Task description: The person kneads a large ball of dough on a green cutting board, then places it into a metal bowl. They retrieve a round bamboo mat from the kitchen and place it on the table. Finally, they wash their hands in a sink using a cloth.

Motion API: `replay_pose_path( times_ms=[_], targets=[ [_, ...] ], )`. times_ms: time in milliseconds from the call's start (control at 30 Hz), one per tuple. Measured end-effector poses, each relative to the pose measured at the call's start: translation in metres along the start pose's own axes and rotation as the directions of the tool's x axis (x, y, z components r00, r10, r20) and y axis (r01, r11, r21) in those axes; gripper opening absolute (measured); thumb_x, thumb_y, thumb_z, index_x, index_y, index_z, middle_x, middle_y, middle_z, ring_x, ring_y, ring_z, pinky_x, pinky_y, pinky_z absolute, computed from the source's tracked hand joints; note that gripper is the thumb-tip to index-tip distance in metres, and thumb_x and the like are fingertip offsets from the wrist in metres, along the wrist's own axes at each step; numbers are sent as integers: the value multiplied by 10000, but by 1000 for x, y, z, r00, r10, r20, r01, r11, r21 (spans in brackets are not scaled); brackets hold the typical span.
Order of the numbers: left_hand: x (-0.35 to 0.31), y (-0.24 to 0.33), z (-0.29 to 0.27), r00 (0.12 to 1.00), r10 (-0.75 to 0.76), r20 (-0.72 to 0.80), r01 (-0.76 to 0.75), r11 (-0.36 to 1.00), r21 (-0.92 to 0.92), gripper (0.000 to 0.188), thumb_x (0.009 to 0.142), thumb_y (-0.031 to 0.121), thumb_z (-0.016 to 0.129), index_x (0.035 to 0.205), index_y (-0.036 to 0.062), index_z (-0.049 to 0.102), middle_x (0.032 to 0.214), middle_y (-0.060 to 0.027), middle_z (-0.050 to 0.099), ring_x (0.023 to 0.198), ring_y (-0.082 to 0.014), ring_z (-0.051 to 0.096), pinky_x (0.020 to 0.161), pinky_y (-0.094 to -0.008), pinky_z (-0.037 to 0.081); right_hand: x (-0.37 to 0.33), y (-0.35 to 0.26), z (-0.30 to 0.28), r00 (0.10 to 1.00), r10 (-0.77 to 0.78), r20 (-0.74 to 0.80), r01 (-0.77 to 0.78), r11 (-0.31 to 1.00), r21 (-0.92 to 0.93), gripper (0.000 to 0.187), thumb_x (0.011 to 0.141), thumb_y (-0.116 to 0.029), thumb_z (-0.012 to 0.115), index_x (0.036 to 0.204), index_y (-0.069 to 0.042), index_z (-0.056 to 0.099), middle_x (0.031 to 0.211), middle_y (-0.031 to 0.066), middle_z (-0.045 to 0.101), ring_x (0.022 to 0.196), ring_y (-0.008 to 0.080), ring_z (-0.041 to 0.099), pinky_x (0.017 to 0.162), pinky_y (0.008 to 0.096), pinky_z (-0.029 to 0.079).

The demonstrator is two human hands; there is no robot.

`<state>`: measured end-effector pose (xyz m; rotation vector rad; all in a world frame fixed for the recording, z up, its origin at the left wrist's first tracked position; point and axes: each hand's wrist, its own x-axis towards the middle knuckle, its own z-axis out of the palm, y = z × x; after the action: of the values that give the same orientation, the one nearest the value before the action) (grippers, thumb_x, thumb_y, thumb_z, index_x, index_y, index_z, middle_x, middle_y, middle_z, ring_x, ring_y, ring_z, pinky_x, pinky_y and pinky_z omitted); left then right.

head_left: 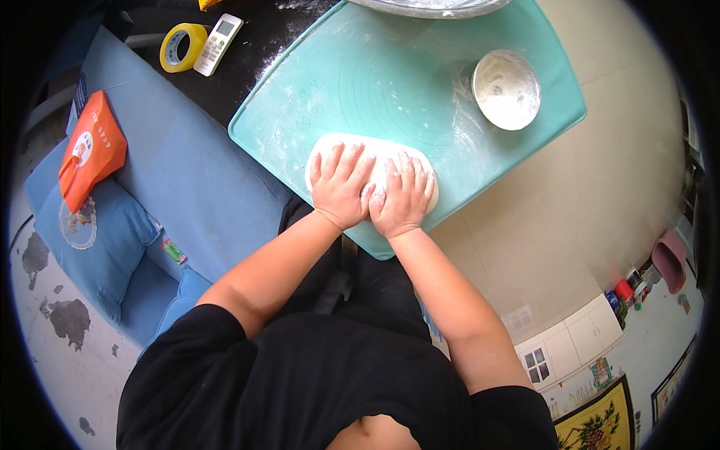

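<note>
A flattened white piece of dough (375, 148) lies near the front edge of a teal kneading mat (360, 82) dusted with flour. Pressed flat on the dough's left part is my left hand (341, 186), its fingers stretched out and spread. My right hand (403, 193) lies on the right part in the same way, fingers apart. The two thumbs meet at the middle. Flour whitens my fingertips. To the upper right on the mat stands a small metal bowl (507, 90) with white flour coating its inside.
At the mat's far edge sits part of a large metal basin (435, 7). Left of the mat, a yellow tape roll (193, 48) and a white remote control (218, 45) rest on the dark tabletop (251, 37). A blue sofa (180, 157) with an orange bag (94, 150) is at left.
</note>
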<state>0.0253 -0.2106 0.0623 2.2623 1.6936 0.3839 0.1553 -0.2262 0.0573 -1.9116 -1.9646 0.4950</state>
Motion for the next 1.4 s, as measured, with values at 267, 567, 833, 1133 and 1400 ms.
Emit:
replay_pose_path(
  times_ms=[267,567,833,1133,1400],
  targets=[
    [83,-18,20,1000,3,6,-2,999,-42,271,716,288,535,951,182,619,1020,-26,584,982,-220,509,865,-419,340,71,27,23,990,126,59,-124,992,-33,362,729,-279,467,1019,-93,579,1092,101,541,1028,299,472,922,453,314],
    [152,-32,43,958,-115,264,123,992,-14,249,744,354,496,822,176,653,878,-22,610,840,-238,555,730,-373,407,136,46,31,903,383,193,-386,922,-25,258,790,-314,460,833,-119,624,844,92,620,817,290,567,742,416,418],
    [165,-68,31,826,-14,563,545,273,-793,521,836,522,408,1060,90,595,1132,-77,554,1104,-209,460,959,-343,296,145,47,15,754,543,369,-591,806,23,385,826,-385,402,999,-105,602,986,138,607,972,308,542,869,370,402],
    [-16,-40,28,450,-667,594,745,-86,-661,390,832,196,538,1133,-19,414,971,-87,528,843,-158,528,742,-280,442,24,75,-8,894,266,361,-374,887,270,996,596,-419,731,1346,-52,189,1369,146,222,1248,321,263,1013,382,289],
    [25,-16,-49,770,-545,331,547,299,-782,292,736,100,564,958,-41,436,813,-107,563,707,-139,559,615,-277,465,-24,22,-10,728,288,622,-680,185,710,928,665,-375,721,1330,15,206,1244,177,394,1150,255,399,958,338,342]
  ],
)
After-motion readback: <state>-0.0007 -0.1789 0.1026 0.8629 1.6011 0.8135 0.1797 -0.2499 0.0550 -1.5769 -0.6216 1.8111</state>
